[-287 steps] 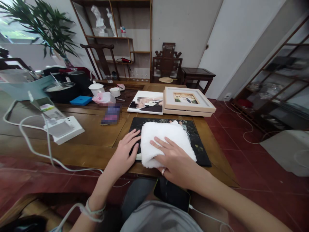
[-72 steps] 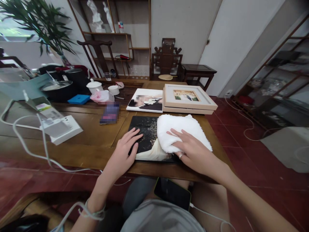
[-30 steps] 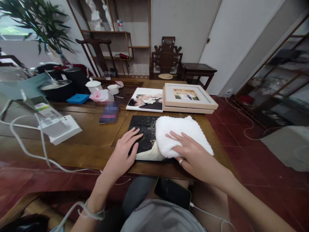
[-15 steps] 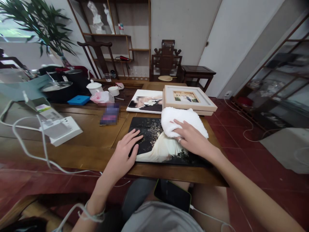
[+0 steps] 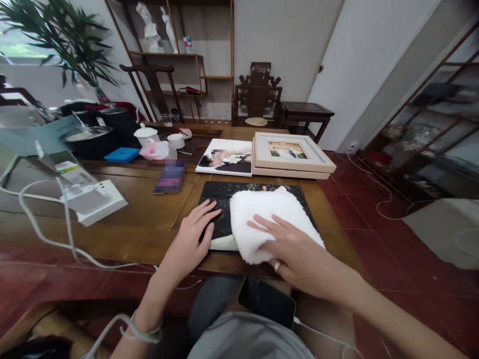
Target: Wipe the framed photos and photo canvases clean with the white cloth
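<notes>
A dark photo print (image 5: 215, 194) with a pale dress in it lies flat at the front edge of the wooden table. Across its left edge rests my left hand (image 5: 194, 232), fingers spread and lying flat, holding nothing. My right hand (image 5: 286, 244) grips a folded, fluffy white towel (image 5: 271, 209), fingers on top and thumb by its near edge. The towel covers much of the print's middle and right and reaches its near edge.
Behind the print are a white-edged photo panel (image 5: 228, 162) and stacked light-wood picture frames (image 5: 322, 162). To the left lie an opened white box (image 5: 105, 202), a white cable (image 5: 71, 239) and a blue box (image 5: 121, 154). A phone (image 5: 267, 301) rests on my lap.
My right hand has drawn the towel toward me, from the print's far edge to its near edge, covering the dress. My left hand stays in place.
</notes>
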`<state>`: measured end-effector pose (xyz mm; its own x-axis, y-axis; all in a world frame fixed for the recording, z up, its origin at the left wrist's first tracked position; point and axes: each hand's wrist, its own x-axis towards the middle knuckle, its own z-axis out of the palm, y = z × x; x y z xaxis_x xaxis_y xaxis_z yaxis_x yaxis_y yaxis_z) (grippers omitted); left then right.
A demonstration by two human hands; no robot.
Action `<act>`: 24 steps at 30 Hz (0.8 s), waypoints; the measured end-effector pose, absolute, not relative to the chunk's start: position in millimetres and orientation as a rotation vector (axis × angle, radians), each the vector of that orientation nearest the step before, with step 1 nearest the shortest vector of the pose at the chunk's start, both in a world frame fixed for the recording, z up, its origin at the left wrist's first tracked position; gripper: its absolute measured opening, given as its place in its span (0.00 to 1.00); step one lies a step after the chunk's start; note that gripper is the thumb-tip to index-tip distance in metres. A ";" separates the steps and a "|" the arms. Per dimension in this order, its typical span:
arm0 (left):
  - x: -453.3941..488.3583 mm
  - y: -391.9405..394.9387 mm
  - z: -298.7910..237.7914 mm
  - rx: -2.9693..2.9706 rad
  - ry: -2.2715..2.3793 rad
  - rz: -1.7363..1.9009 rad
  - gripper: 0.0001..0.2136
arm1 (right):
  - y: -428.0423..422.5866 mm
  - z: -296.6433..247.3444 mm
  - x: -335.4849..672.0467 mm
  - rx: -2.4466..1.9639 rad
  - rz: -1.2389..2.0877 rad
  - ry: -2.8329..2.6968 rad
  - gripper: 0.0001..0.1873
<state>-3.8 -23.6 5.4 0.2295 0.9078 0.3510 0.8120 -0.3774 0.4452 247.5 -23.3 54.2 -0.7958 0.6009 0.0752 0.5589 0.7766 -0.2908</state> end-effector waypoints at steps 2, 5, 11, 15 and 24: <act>-4.2 -23.8 5.3 2.324 1.644 0.859 0.16 | -8.4 51.8 252.6 -0.917 0.359 -2.773 0.20; -4.7 -24.0 5.3 2.322 1.641 0.876 0.16 | 15.0 48.7 256.8 -0.986 0.288 -2.745 0.18; -5.0 -24.8 6.2 2.318 1.644 0.868 0.16 | 49.6 50.1 262.6 -1.121 0.217 -2.720 0.18; -4.6 -25.0 6.7 2.305 1.648 0.859 0.16 | 60.7 49.8 271.1 -1.196 0.195 -2.693 0.18; -4.6 -24.9 6.3 2.300 1.639 0.875 0.16 | 18.8 55.3 266.5 -1.346 0.098 -2.692 0.20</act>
